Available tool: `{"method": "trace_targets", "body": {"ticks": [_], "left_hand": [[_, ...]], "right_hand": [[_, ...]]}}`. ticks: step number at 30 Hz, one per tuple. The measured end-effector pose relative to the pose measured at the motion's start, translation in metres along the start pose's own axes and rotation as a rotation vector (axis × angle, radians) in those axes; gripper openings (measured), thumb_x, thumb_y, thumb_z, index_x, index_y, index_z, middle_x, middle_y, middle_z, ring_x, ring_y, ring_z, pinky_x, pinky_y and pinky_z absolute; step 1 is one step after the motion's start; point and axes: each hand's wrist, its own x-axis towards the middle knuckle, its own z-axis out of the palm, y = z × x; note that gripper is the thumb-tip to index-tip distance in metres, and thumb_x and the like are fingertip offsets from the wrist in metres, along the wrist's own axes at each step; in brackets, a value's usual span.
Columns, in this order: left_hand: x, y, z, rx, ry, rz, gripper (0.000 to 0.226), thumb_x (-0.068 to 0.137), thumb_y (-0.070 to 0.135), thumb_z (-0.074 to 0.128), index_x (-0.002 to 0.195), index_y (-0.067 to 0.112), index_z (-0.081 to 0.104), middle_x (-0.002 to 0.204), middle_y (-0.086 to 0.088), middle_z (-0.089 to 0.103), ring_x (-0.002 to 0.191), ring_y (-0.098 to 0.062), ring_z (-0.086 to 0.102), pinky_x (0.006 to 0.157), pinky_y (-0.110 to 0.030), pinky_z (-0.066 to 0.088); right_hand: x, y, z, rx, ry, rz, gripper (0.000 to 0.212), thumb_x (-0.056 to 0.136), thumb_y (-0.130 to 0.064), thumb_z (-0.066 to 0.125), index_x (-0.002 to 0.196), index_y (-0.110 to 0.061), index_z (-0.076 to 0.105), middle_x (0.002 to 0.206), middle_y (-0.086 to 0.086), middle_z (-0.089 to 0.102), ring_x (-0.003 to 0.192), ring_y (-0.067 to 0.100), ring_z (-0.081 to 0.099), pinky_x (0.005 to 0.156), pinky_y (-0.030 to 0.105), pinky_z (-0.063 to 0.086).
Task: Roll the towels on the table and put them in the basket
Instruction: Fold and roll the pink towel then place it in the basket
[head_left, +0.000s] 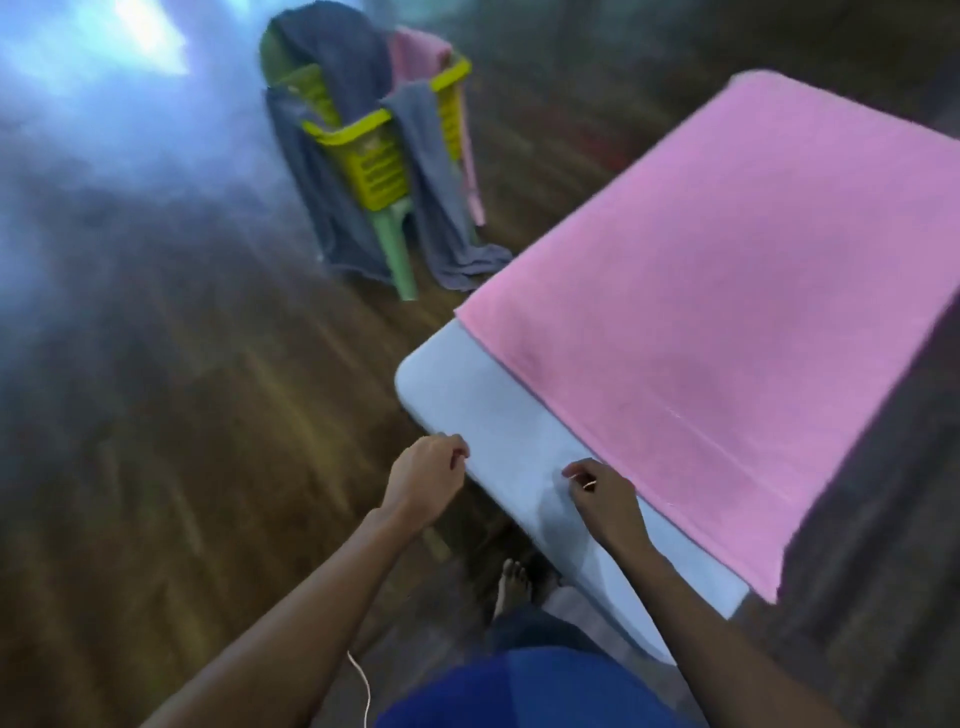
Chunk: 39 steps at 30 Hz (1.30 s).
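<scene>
Head view: a pink towel is seen spread flat on the table, covering most of the top. A bare strip of table is left along the near side. Both hands are held at that strip, apart from the towel. The left hand is placed at the table's near corner. The right hand is over the strip, just beside the towel's near hem. The fingers of both are loosely curled and nothing is held in either. The basket is set on a green chair, well apart from the table. Grey towels and a second pink towel are draped over it. Finer detail is lost to blur.

The pink towel is judged soft, limp and light, unlikely to slip on itself. It is best taken at the near hem, one hand toward each corner, so that a tight, even roll can be started. A slack roll would probably come undone when lifted.
</scene>
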Motion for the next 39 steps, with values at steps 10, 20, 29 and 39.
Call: {"method": "trace_targets", "body": {"ticks": [10, 20, 29, 39], "left_hand": [[0.133, 0.013, 0.026, 0.232, -0.148, 0.381, 0.028, 0.091, 0.007, 0.049, 0.111, 0.015, 0.066, 0.106, -0.002, 0.063, 0.092, -0.023, 0.056, 0.079, -0.035, 0.045], [0.254, -0.004, 0.011, 0.56, -0.204, 0.771, 0.048, 0.044, -0.016, 0.071, 0.084, 0.008, 0.059, 0.079, -0.007, 0.057, 0.067, -0.029, 0.057, 0.054, -0.033, 0.045], [0.289, -0.01, 0.005, 0.583, -0.168, 0.798, 0.045, 0.044, -0.014, 0.076, 0.078, 0.007, 0.057, 0.072, -0.009, 0.053, 0.061, -0.028, 0.052, 0.046, -0.033, 0.041], [0.288, -0.048, -0.001, 0.308, -0.2, 0.706, 0.031, 0.072, -0.017, 0.065, 0.098, -0.002, 0.07, 0.089, -0.015, 0.067, 0.08, -0.035, 0.061, 0.064, -0.044, 0.055]], "right_hand": [[-0.006, 0.063, -0.017, -0.257, 0.443, 0.213, 0.032, 0.079, 0.007, 0.062, 0.106, -0.01, 0.068, 0.107, 0.012, 0.061, 0.095, 0.032, 0.054, 0.08, 0.034, 0.042], [0.006, 0.064, -0.006, -0.404, 0.384, 0.439, 0.043, 0.079, 0.007, 0.06, 0.117, -0.013, 0.056, 0.123, 0.003, 0.051, 0.108, 0.027, 0.049, 0.064, 0.03, 0.048], [0.011, 0.073, -0.016, -0.509, 0.484, 0.569, 0.036, 0.07, 0.011, 0.06, 0.098, -0.011, 0.056, 0.103, 0.009, 0.054, 0.087, 0.033, 0.052, 0.064, 0.043, 0.049], [-0.019, 0.094, -0.03, -0.382, 0.538, 0.492, 0.039, 0.071, 0.015, 0.059, 0.105, -0.003, 0.065, 0.102, 0.012, 0.063, 0.09, 0.036, 0.052, 0.069, 0.045, 0.048]]}}
